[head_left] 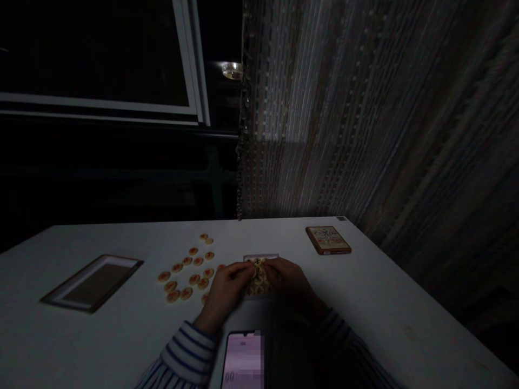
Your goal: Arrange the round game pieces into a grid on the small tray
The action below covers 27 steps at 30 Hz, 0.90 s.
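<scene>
Head view: my left hand [227, 283] and right hand [294, 278] faced each other over a white tray [261, 255], fingers bent in. Dark-marked discs [258, 281] sat in it, close together, between my fingertips. Both hands had tips on or right by the far discs; couldn't tell if either had one pinched.

Step in hand, my read: two-handed fingertip work on those discs. Setting or lifting, couldn't tell. From there it called for a light touch and small finger shifts, since a sideways push could have bumped the neighbours.

Red-marked discs [186, 293] lay loose left of my left hand, a couple partly behind it. Open box [95, 283] was farther left, well apart. Closed box [328, 240] lay flat, beyond and right of my right hand. Phone [243, 356] was on my side of the tray, screen lit. All on the white table [365, 324].
</scene>
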Motion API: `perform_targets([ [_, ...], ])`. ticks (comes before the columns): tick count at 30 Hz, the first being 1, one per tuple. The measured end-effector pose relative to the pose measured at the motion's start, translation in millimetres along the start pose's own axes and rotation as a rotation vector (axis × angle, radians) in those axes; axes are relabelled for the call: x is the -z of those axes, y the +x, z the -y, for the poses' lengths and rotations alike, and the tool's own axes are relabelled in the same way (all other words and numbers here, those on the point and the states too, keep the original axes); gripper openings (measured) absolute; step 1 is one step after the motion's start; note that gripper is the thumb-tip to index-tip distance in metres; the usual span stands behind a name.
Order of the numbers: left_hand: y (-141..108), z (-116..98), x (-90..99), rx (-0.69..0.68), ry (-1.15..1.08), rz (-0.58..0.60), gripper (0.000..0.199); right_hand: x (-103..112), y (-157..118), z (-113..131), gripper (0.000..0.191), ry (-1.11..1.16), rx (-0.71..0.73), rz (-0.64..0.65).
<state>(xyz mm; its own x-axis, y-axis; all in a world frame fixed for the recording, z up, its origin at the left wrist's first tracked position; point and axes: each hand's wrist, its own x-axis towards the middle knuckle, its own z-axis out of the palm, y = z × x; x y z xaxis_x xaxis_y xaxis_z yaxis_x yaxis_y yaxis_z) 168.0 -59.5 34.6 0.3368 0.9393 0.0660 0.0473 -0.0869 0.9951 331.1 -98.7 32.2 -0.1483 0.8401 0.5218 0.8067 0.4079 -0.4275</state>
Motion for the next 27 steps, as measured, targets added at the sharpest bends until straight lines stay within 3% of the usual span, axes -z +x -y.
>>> perform_targets([
  [11, -1.5, -3.1, -1.9, -0.046, 0.006, 0.040, 0.030, -2.6, -1.5, 1.5, 0.022, 0.006, 0.046, 0.017],
  [23, 0.7, 7.5, -2.2, -0.101, -0.013, 0.095, 0.031, -1.9, -0.7, 4.4, 0.027, 0.031, 0.076, 0.028],
  [27, 1.6, 9.4, -5.2, -0.078, -0.070, 0.057, 0.033, -3.0, -1.0, 4.3, 0.028, 0.002, 0.059, 0.019],
])
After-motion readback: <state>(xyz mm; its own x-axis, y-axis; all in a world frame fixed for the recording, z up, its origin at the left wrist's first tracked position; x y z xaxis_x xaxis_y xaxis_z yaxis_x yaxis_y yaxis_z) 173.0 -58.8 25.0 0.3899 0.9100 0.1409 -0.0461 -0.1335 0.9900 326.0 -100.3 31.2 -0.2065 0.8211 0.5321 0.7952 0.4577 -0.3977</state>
